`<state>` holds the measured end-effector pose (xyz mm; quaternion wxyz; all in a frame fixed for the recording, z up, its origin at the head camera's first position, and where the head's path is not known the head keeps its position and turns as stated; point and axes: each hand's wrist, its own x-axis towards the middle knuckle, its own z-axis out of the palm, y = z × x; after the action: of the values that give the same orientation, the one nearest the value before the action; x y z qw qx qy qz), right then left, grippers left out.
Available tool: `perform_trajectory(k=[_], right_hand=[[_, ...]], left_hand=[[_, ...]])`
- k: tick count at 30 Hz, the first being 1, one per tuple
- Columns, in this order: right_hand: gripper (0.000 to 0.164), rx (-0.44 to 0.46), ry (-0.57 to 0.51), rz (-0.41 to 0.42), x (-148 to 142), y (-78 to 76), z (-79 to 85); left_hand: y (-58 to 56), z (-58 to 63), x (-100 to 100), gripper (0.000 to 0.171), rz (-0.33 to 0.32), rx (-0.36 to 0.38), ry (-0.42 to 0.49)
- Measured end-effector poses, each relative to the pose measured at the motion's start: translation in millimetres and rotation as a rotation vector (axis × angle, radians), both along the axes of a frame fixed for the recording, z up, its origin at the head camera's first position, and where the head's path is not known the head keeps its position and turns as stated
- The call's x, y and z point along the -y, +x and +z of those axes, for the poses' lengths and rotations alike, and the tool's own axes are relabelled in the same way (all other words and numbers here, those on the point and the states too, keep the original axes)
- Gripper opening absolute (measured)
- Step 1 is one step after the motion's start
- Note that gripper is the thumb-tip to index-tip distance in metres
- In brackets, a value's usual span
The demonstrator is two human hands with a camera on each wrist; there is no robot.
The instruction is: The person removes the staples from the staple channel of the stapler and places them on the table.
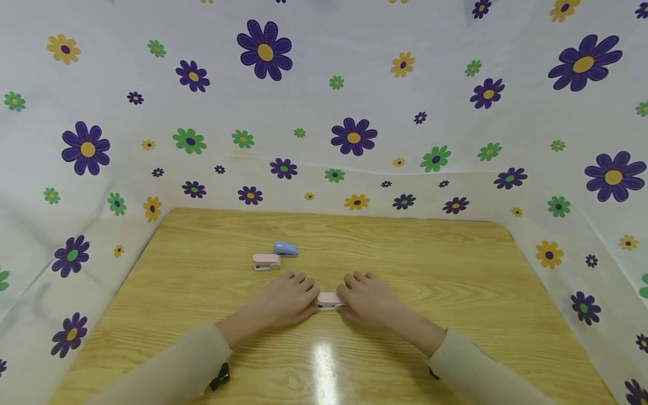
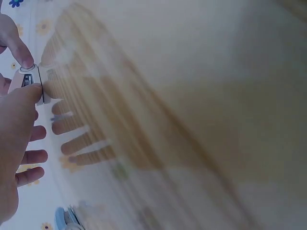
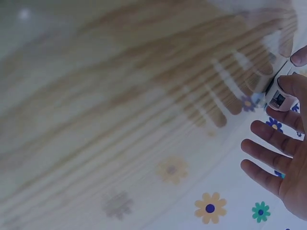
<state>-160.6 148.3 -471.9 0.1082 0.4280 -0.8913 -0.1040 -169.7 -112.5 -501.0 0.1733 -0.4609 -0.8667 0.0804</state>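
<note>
A small pink and white stapler [image 1: 329, 300] stands on the wooden table between my two hands. My left hand [image 1: 289, 299] pinches its left end with thumb and forefinger. At the right end, the thumb and forefinger of my right hand [image 1: 373, 301] grip it. The right wrist view shows the stapler [image 3: 280, 99] between that hand's fingers, with the other fingers spread loosely. Beyond my left hand, a second pink stapler [image 1: 266, 261] sits beside a blue stapler [image 1: 286, 249], the two nearly touching.
The glossy wooden tabletop [image 1: 430, 259] reflects the hands. White cloth [image 1: 304, 101] with purple, green and yellow flowers hangs behind and on both sides of the table. A small black object [image 1: 220, 377] shows beneath the left sleeve.
</note>
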Motion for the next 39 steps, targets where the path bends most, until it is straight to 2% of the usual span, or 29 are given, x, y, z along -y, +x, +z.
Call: perform_trajectory(k=[9,22,28,36,39], right_hand=[[0.027,-0.047,-0.034,-0.008,-44,6.6,1.6],[0.024,-0.012,-0.003,-0.065,-88,4.6,0.4],[0.022,-0.038,0.053,-0.058,-99,-1.4,2.2],[0.027,-0.036,0.001,-0.052,-104,-6.1,-0.3],[0.029,-0.039,-0.015,-0.058,-103,-5.5,1.3]], left_hand=[[-7.7,-1.7,-46,0.03,-0.057,-0.012,-0.032],[-10.9,3.7,-95,0.031,-0.033,0.026,-0.129],[-14.3,-0.2,-110,0.034,-0.035,0.021,-0.128],[-15.0,1.0,-120,0.039,-0.022,0.005,-0.155],[-14.9,0.0,-121,0.04,-0.01,0.03,-0.151]])
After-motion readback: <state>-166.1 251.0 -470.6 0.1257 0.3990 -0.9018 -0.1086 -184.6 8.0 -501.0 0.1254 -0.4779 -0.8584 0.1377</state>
